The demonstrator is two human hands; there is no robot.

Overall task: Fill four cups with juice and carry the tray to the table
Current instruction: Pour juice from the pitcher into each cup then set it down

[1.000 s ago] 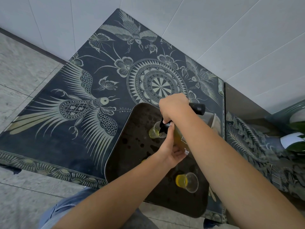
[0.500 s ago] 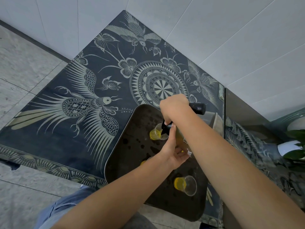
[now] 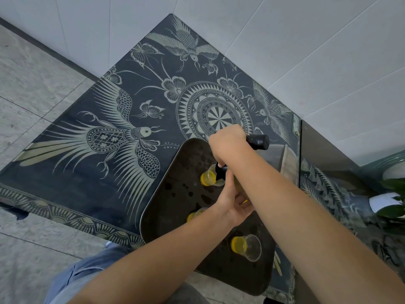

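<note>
The right hand (image 3: 228, 145) has its grip curled round the black handle (image 3: 258, 141) of the jug (image 3: 220, 173) and tilts it. The left hand (image 3: 232, 205) wraps the jug's body, I think to steady the pour. The spout hangs over the cup (image 3: 209, 178) at 12 o'clock on the tray (image 3: 171, 194), on the counter (image 3: 87, 172).

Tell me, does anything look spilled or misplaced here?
Dark, wet-looking blotches dot the tray beside the far cup, probably dripped juice. The tray's near corner also seems to overhang the table edge.
</note>
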